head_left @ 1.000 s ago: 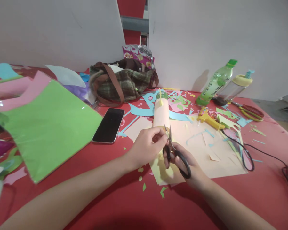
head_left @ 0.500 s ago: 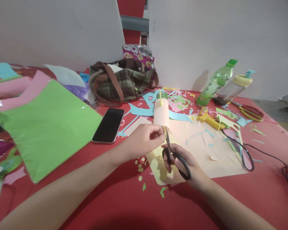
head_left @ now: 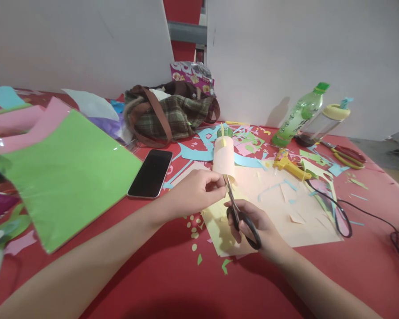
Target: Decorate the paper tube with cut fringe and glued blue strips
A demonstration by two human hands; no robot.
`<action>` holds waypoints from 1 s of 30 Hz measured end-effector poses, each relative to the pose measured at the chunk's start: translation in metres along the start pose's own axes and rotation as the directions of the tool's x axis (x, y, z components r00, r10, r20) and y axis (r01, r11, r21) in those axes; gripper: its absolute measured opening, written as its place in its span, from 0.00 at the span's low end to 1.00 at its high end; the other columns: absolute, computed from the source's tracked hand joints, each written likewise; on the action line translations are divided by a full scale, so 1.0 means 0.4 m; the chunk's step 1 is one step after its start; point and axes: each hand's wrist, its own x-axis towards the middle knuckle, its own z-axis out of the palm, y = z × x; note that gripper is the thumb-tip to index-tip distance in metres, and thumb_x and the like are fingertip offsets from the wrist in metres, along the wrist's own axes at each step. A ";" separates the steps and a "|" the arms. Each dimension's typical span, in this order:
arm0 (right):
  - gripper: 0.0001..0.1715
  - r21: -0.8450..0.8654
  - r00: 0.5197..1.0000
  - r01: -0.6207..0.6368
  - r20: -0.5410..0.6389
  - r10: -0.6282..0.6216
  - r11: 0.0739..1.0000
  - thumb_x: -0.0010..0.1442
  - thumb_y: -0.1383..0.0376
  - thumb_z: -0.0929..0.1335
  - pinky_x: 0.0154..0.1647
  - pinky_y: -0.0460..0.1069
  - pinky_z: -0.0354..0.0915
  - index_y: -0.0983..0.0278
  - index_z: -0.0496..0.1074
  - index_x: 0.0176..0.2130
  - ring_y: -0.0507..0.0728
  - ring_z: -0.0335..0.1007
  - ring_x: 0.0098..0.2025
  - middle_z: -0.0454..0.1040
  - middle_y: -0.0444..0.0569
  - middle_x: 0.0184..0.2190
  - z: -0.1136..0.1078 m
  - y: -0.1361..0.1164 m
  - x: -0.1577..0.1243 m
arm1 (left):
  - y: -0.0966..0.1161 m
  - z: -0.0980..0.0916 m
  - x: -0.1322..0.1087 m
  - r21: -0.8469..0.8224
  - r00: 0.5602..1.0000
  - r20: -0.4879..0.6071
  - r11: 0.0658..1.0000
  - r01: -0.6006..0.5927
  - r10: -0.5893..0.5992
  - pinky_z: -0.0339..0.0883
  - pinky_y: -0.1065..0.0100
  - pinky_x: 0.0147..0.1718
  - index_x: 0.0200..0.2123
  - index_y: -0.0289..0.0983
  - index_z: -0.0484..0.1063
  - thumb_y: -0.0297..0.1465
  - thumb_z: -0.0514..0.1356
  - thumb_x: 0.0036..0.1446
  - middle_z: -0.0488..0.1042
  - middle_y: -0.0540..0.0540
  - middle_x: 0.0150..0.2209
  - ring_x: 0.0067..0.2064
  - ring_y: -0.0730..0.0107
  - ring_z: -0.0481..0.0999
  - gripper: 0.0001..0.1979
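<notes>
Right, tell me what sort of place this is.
Probably a papercraft workspace: there are black-handled scissors, a yellow glue gun, and cut paper scraps strewn over a red tabletop.

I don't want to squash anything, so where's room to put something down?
The red table looks bare between the left arm and right arm, below the green scraps, and between the cream paper, the cord and that right arm. It's crowded behind the scissors: paper scraps, a bottle, a glue gun.
</notes>
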 end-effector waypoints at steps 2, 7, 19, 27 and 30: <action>0.20 0.002 1.000 -0.009 -0.029 0.009 1.000 0.47 0.56 0.67 0.19 0.44 0.55 0.62 0.62 0.38 0.46 0.55 0.18 0.61 0.41 0.24 0.001 0.000 0.002 | 0.000 -0.001 0.000 0.003 1.000 -0.004 1.000 0.002 -0.002 0.51 0.76 0.19 0.19 0.35 0.61 0.30 0.49 0.47 0.59 0.54 0.18 0.21 0.79 0.57 0.08; 0.19 -0.037 0.995 -0.025 -0.097 0.021 0.999 0.46 0.58 0.68 0.15 0.43 0.52 0.62 0.62 0.38 0.45 0.55 0.17 0.59 0.40 0.23 0.000 0.003 0.005 | -0.003 0.000 0.001 -0.021 1.000 0.009 1.000 -0.003 0.003 0.51 0.76 0.19 0.20 0.35 0.61 0.29 0.49 0.47 0.58 0.54 0.18 0.21 0.79 0.57 0.07; 0.21 0.009 0.970 0.130 -0.207 -0.125 0.992 0.45 0.63 0.69 0.31 0.48 0.61 0.57 0.56 0.38 0.50 0.62 0.30 0.60 0.42 0.30 -0.002 0.001 0.012 | -0.004 0.022 -0.009 -0.001 0.973 0.225 0.999 -0.044 0.043 0.49 0.76 0.17 0.19 0.35 0.63 0.27 0.50 0.45 0.60 0.53 0.17 0.20 0.79 0.57 0.07; 0.19 -0.130 0.983 0.075 -0.154 -0.095 0.989 0.47 0.68 0.68 0.30 0.45 0.59 0.58 0.56 0.38 0.49 0.61 0.30 0.62 0.41 0.29 -0.006 0.001 0.005 | -0.005 0.042 -0.014 0.003 0.919 0.373 0.990 -0.139 0.127 0.45 0.74 0.16 0.15 0.35 0.56 0.23 0.49 0.43 0.54 0.55 0.15 0.18 0.80 0.52 0.08; 0.19 -0.175 0.988 0.063 -0.131 -0.087 0.983 0.47 0.69 0.68 0.26 0.44 0.58 0.58 0.57 0.38 0.48 0.61 0.26 0.63 0.40 0.27 -0.010 0.006 0.003 | -0.004 0.041 -0.015 0.003 0.911 0.391 0.989 -0.146 0.133 0.45 0.74 0.16 0.15 0.35 0.54 0.22 0.49 0.42 0.54 0.54 0.15 0.18 0.80 0.52 0.09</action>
